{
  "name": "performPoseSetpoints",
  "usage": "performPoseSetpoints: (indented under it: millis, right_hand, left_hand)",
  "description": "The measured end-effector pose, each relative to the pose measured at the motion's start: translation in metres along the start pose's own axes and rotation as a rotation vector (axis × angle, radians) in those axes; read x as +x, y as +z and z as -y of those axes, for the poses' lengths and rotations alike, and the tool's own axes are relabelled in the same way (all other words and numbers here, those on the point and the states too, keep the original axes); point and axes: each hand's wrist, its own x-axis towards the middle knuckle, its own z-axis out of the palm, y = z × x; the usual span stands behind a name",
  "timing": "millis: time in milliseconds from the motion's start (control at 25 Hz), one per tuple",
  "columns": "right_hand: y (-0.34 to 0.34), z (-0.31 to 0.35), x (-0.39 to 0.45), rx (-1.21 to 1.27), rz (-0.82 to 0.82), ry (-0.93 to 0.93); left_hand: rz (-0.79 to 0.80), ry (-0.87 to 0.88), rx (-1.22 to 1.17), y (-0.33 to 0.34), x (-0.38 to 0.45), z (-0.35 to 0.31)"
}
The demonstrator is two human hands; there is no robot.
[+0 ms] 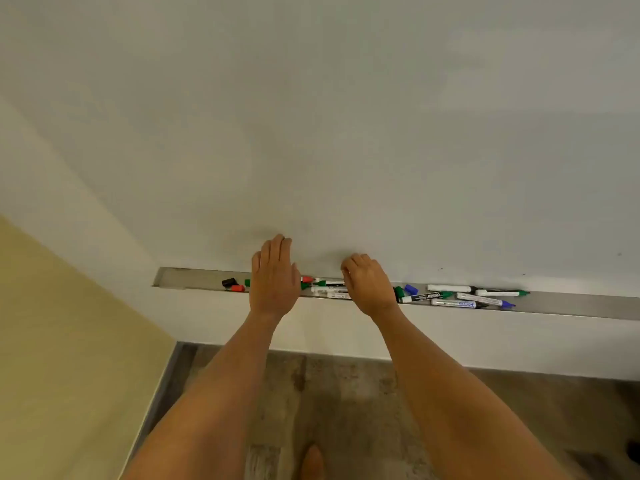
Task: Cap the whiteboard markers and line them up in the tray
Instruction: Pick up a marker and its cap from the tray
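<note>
Over the metal tray (194, 277), where uncapped markers (460, 299) and loose caps (232, 285) are lying jumbled, the left hand (273, 282) is hovering flat-fingered and empty while the right hand (369, 287) is curling downward, its hold hidden, likely reaching for a first marker, needing a matching cap next.

Two pieces of lettering can be made out on the whiteboard markers, both to the right of the right hand (369, 285). "camlin" is printed in white on the dark barrel of the black marker (425, 297) just beside that hand. "DOMS" is printed, upside down, on the white marker (459, 303) lying farther right. The remaining print on the barrels is too small to be read.
</note>
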Motion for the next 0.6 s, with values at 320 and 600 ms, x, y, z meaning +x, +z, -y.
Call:
performPoseSetpoints:
  millis: [320, 600]
  right_hand:
    - [0.043, -0.001, -0.001, -0.03, 0.28, 0.104]
    - [0.053, 0.001, -0.001, -0.081, 0.186, -0.021]
  left_hand:
    - [0.35, -0.117, 0.002, 0.045, -0.017, 0.058]
    - [0.444, -0.108, -0.168, 0.066, -0.018, 0.076]
